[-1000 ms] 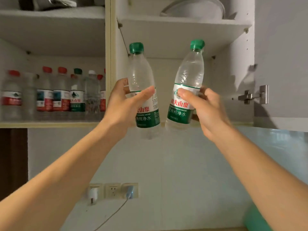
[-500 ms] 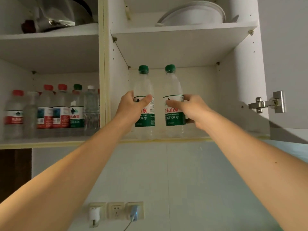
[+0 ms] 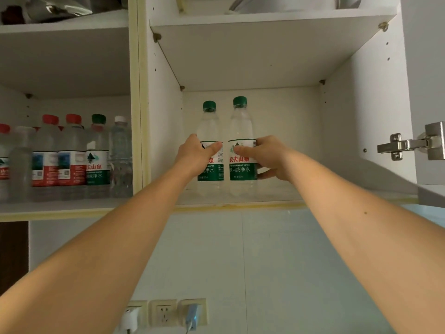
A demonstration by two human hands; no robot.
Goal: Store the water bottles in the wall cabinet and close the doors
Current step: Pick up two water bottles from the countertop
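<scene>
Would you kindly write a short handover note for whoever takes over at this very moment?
Left hand grips the left green-cap bottle; right hand grips the right green-cap bottle. Both bottles stand upright, side by side, in the right compartment of the wall cabinet. More bottles fill the left compartment. Done: both bottles are inside. Left: let go, withdraw, close the doors; the hinge shows the right door open.

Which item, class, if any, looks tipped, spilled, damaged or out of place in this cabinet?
Nothing stands out. The left hand and right hand each grip an upright, capped bottle: left bottle, right bottle, side by side on the shelf. The stored bottles in the next bay also stand upright. No spill shows.
</scene>
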